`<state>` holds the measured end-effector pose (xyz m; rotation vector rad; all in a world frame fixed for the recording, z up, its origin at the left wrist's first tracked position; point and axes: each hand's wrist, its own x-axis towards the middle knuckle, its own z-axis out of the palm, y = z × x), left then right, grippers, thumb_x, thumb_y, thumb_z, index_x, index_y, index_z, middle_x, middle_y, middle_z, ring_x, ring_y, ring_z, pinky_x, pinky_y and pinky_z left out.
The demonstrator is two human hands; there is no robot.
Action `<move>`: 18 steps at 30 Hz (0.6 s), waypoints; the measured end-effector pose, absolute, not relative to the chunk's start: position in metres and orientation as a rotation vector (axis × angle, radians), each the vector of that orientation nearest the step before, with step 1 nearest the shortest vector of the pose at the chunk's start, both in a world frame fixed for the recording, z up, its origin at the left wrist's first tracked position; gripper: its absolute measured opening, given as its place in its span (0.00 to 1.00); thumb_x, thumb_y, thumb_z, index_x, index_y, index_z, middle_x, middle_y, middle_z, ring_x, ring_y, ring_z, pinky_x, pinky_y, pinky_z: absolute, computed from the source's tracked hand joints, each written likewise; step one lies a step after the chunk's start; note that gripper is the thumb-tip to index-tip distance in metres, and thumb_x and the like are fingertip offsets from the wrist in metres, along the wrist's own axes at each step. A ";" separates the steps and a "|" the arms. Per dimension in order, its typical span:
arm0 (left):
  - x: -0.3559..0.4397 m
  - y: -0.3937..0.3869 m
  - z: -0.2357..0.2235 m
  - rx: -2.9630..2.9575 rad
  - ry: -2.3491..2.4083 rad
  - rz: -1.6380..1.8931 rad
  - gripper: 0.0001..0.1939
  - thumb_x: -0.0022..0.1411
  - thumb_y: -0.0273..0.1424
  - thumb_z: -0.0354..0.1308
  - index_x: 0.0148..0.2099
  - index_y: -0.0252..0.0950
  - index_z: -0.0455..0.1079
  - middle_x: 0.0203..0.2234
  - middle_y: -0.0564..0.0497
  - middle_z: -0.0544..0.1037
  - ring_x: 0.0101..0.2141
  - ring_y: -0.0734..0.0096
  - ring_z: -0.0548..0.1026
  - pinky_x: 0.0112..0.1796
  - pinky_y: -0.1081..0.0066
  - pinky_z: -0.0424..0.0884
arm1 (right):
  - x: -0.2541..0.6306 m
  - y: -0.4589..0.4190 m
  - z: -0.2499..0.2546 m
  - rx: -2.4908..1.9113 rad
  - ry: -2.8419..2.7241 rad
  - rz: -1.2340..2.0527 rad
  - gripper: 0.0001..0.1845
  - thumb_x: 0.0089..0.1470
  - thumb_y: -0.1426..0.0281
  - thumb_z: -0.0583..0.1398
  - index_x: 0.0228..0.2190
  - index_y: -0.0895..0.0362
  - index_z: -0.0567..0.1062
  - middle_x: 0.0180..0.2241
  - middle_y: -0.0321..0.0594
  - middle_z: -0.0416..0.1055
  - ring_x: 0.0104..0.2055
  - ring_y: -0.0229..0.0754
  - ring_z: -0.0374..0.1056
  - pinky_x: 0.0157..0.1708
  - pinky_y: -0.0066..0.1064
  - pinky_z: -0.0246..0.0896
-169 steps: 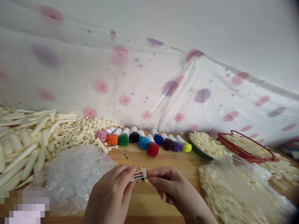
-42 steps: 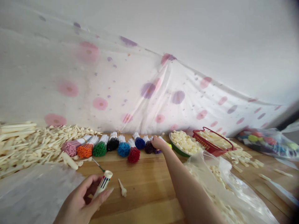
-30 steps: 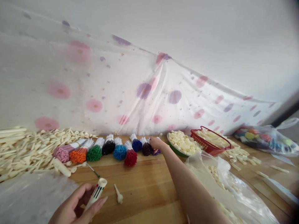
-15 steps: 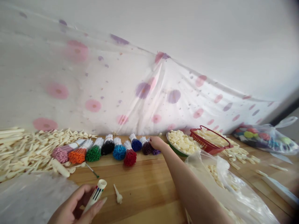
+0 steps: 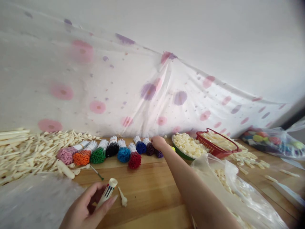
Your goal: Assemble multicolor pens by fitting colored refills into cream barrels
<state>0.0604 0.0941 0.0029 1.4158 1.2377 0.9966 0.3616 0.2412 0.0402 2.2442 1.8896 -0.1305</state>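
Observation:
My left hand [image 5: 87, 208] at the bottom left holds a cream pen barrel [image 5: 107, 191] with coloured refills showing inside, tilted up to the right. My right hand [image 5: 158, 142] reaches far forward and rests on the purple bundle [image 5: 159, 153] in a row of coloured refill bundles [image 5: 111, 153]. Its fingers curl down onto the bundles; what they grip is hidden. A small cream pen tip [image 5: 123, 197] lies on the wooden table [image 5: 147, 187] beside the barrel.
A heap of cream plastic pen parts [image 5: 26, 151] fills the left. A green bowl [image 5: 184, 153] and red basket [image 5: 218, 146] hold more parts. Clear bags lie at bottom left [image 5: 35, 200] and right [image 5: 238, 194]. A bag of coloured pieces [image 5: 271, 141] sits far right.
Since the oldest frame my right hand left the pen barrel and stretched out to the purple end of the bundle row. Over the last second it stays there; the view shifts slightly.

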 end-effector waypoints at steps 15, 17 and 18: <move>0.241 0.201 0.022 0.933 0.943 0.825 0.16 0.63 0.33 0.55 0.52 0.35 0.64 0.48 0.46 0.71 0.42 0.62 0.74 0.40 0.57 0.72 | 0.353 0.234 0.056 2.294 1.775 -0.492 0.14 0.59 0.66 0.56 0.45 0.59 0.69 0.45 0.43 0.69 0.41 0.43 0.69 0.39 0.39 0.67; 0.249 0.205 0.022 0.854 0.925 0.782 0.16 0.63 0.33 0.55 0.52 0.35 0.65 0.48 0.46 0.71 0.42 0.62 0.74 0.40 0.57 0.72 | 0.354 0.229 0.058 2.311 1.763 -0.552 0.13 0.59 0.66 0.56 0.45 0.59 0.69 0.44 0.43 0.69 0.40 0.42 0.69 0.38 0.39 0.68; 0.252 0.206 0.021 0.821 0.916 0.767 0.15 0.63 0.33 0.55 0.52 0.36 0.65 0.48 0.46 0.71 0.42 0.62 0.74 0.40 0.57 0.72 | 0.355 0.227 0.058 2.325 1.761 -0.572 0.13 0.59 0.66 0.56 0.45 0.59 0.69 0.44 0.43 0.69 0.40 0.42 0.69 0.38 0.39 0.68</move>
